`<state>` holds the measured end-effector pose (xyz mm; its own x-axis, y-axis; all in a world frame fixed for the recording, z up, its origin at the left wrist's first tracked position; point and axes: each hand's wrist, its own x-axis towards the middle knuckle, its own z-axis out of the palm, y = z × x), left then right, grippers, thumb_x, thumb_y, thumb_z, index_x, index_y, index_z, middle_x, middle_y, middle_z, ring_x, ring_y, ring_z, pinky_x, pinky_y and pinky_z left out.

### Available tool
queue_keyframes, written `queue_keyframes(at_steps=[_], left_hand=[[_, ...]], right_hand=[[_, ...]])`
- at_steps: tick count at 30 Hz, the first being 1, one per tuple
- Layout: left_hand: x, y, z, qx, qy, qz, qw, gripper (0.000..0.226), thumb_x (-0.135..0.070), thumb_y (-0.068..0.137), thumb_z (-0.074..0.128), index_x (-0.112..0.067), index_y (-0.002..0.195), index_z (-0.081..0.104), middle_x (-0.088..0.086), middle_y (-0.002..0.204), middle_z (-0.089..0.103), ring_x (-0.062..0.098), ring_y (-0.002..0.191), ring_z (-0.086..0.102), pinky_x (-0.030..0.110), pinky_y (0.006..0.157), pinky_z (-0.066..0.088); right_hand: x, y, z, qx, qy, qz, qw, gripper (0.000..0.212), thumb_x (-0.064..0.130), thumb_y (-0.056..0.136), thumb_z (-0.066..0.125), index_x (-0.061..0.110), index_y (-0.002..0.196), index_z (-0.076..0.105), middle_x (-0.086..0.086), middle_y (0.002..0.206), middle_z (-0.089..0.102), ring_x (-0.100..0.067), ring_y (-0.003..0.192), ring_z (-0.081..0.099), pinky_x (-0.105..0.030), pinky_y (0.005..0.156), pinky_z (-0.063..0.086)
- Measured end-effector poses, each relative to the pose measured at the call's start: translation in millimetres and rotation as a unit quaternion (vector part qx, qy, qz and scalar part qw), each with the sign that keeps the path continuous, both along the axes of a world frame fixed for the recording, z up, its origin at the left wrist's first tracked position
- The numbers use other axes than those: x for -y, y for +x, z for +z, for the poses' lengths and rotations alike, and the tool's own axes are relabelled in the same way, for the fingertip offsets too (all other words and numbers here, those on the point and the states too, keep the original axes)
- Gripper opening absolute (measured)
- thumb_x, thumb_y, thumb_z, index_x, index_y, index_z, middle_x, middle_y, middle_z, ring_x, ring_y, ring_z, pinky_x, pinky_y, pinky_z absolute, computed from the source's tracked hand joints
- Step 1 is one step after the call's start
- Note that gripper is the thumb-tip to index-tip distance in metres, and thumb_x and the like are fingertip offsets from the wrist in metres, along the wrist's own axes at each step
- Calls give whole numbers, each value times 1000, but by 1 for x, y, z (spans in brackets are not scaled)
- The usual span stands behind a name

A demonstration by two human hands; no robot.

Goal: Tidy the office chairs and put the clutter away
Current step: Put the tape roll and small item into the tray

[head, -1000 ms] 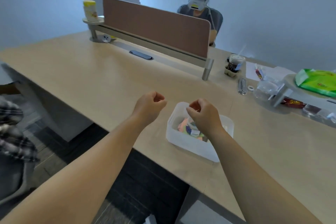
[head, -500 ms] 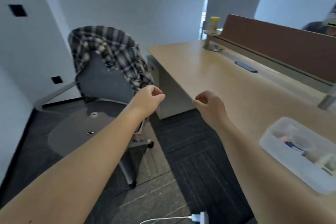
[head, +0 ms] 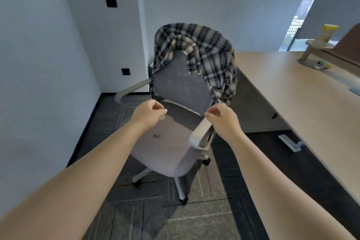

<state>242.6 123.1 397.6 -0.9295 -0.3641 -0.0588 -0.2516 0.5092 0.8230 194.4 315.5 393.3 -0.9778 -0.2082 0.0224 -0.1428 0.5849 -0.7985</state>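
Two curled hands are held out in front of a grey office chair draped with a plaid shirt.

To the left, the left hand point(head: 149, 114) is seen clenched over the grey fabric-seated office chair point(head: 171, 142), nothing visibly grasped. A small dark cylindrical object point(head: 157, 136) is found lying on the seat. A black-and-white plaid shirt point(head: 204, 58) is hung over the backrest. The right hand point(head: 222, 118) is curled just above the white armrest point(head: 199, 132), at the shirt's lower edge; whether fabric is pinched cannot be told. A light wooden desk point(head: 303, 93) is set at right.
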Motion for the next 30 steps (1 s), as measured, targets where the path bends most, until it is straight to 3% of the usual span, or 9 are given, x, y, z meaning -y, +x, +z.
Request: queue_keyframes(at_steps=[4,7,10,14,19,25,30], left_hand=[[83,-28,-16,29,-5,-8,1000,10,-23,87,54,-14,92,56,0,86,59,25,96,60,37,86,46],[134,-48,-29,60,-12,-17,998,12,-24,88,54,-14,94,56,4,98,58,27,103,59,40,90,46],[171,-71,-42,80,-15,-25,996,12,-25,88,53,-14,94,56,4,99,57,28,105,59,39,89,45],[198,-101,-65,103,1,-33,994,14,-25,88,52,-14,96,56,3,102,56,27,105,58,37,87,44],[212,-134,-108,141,12,-23,990,11,-23,88,52,-14,94,55,4,100,57,26,103,58,31,79,40],[225,-177,-175,186,16,-13,982,18,-21,89,51,-10,100,59,6,101,58,26,102,57,35,86,42],[238,-227,-244,216,28,-41,975,21,-18,89,51,-7,105,59,2,96,53,22,98,53,26,80,36]], right_hand=[[80,-31,-15,11,2,-25,1000,24,20,91,52,6,110,57,1,91,53,-15,81,49,-27,72,37],[132,-49,-29,43,3,-38,998,23,20,89,54,7,108,58,2,89,53,-16,87,50,-27,69,38],[166,-65,-42,60,3,-50,997,21,19,89,54,8,106,60,0,94,55,-16,89,51,-25,68,40],[191,-87,-68,76,13,-60,995,19,16,87,53,10,104,60,0,95,55,-17,90,51,-20,55,36],[210,-119,-116,115,23,-41,992,21,13,86,55,7,105,60,-1,93,54,-15,87,49,-24,66,36],[228,-159,-191,175,39,-28,983,23,7,85,56,4,107,59,-2,92,52,-15,87,48,-21,72,33],[250,-191,-269,231,51,-57,970,23,7,85,56,3,107,59,-1,92,52,-16,86,48,-23,73,34]])
